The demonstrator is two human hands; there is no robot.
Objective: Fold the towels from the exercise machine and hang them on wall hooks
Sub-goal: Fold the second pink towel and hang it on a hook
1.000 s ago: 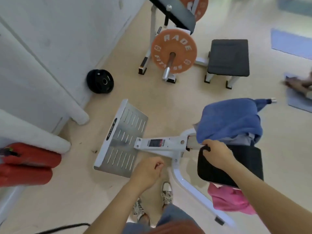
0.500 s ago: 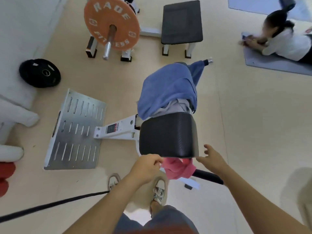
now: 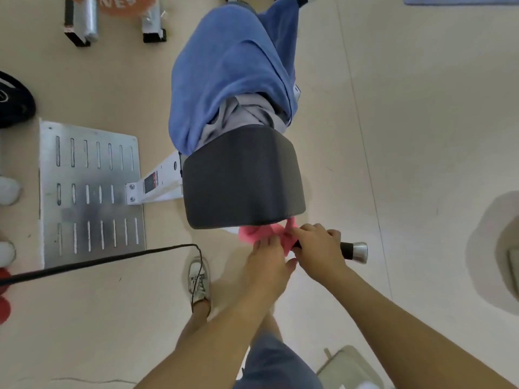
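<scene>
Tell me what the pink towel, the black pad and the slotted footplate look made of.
Pink towel: soft cloth, probably terry or microfibre; it bunches and creases.
Black pad: padded, vinyl-like cover, matte with a fine grain.
Slotted footplate: bare metal, likely steel or aluminium; dull grey sheen, scuffed.

White exercise machine (image 3: 163,181): blue towel (image 3: 224,66) draped over gray towel (image 3: 241,113) beyond black pad (image 3: 241,178); pink towel (image 3: 258,233) at handle (image 3: 354,249)

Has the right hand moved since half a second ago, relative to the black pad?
Yes. The right hand went from beside the black pad to the pink towel below it, next to the left hand.
</scene>
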